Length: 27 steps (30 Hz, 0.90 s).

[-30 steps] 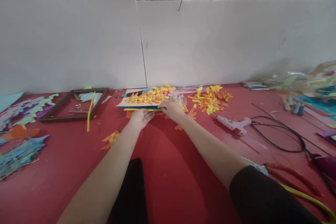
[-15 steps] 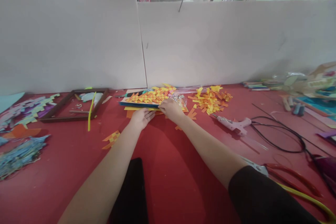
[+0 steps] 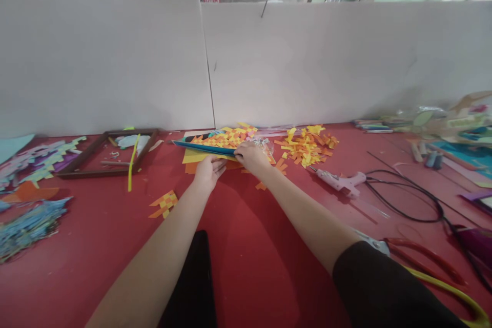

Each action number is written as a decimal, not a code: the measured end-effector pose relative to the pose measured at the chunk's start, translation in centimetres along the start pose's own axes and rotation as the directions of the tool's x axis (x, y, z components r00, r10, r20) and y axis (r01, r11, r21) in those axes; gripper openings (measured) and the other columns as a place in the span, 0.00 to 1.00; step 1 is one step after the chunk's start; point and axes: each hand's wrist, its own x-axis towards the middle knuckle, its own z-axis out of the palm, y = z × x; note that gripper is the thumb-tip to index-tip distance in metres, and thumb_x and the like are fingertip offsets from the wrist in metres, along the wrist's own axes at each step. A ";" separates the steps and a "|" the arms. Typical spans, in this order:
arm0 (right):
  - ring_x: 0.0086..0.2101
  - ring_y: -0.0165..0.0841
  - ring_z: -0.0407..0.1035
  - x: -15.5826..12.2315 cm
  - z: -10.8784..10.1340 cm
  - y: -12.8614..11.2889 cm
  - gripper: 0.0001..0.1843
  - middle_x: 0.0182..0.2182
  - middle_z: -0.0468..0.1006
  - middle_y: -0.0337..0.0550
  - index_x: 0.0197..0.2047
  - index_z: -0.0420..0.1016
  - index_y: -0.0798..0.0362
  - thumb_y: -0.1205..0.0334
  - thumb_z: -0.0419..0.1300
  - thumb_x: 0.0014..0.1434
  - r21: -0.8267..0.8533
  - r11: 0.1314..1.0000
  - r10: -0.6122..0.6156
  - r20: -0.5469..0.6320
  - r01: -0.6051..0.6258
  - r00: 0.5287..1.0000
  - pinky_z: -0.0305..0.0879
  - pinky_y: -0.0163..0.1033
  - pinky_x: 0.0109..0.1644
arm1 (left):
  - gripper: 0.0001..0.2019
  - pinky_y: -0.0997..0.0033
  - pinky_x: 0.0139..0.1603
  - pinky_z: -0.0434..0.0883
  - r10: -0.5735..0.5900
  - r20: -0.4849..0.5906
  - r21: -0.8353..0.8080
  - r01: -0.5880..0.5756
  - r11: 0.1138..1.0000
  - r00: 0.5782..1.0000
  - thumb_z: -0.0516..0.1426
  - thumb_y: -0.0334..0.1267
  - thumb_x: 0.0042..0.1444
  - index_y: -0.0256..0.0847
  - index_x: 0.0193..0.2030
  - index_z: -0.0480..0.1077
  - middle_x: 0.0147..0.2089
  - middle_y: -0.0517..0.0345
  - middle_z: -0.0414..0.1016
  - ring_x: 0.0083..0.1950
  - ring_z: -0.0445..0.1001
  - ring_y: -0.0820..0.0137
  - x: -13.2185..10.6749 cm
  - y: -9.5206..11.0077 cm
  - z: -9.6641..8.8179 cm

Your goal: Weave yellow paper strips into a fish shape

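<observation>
Head view: the only camera, looking forward and down over a red tabletop – a white partition board stood along its far edge.
Right hand: fingers pinched on the near edge of the blue sheet, grasping it.
Blue sheet: far centre of the tabletop, its near edge tilted up off the sheets below.
Woven mat: orange and yellow paper strips, lying on top of the blue sheet.
Left hand: just left of the right hand, fingertips at the yellow sheet under the lifted edge – whether they gripped anything could not be told.
Scrap pile: orange and yellow offcuts, just right of the mat.
Glue gun: pale pink, lying on its side, near and right of the scraps.
Wooden frame: flat on the tabletop, well left of the hands.
Small woven piece: near the left forearm, apart from the mat.
</observation>
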 end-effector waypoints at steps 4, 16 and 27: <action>0.46 0.38 0.69 -0.2 -0.1 -0.4 0.09 0.42 0.79 0.50 0.42 0.79 0.57 0.70 0.59 0.59 0.011 0.999 0.032 -0.029 -0.032 0.999 0.62 0.40 0.54 | 0.18 0.54 0.50 0.74 0.025 -0.034 -0.043 -0.026 0.999 0.999 0.57 0.42 0.64 0.38 0.57 0.67 0.56 0.48 0.71 0.52 0.74 0.61 -0.6 0.1 0.1; 0.41 0.35 0.72 0.0 -0.1 -0.5 0.09 0.38 0.81 0.46 0.37 0.79 0.54 0.73 0.59 0.56 0.128 0.985 0.120 -0.024 -0.116 0.992 0.65 0.36 0.47 | 0.14 0.52 0.45 0.75 0.007 -0.034 -0.115 -0.010 0.993 0.999 0.53 0.31 0.50 0.40 0.18 0.54 0.25 0.54 0.68 0.40 0.77 0.58 -2.6 2.1 1.1; 0.33 0.34 0.74 -0.2 -0.1 0.7 0.09 0.32 0.82 0.40 0.36 0.82 0.51 0.67 0.60 0.56 0.203 0.971 0.140 -0.047 -0.127 0.989 0.66 0.34 0.37 | 0.10 0.45 0.57 0.71 0.093 0.056 -0.178 -0.082 0.981 0.994 0.55 0.34 0.49 0.41 0.25 0.54 0.47 0.42 0.73 0.56 0.72 0.48 -7.2 7.1 2.0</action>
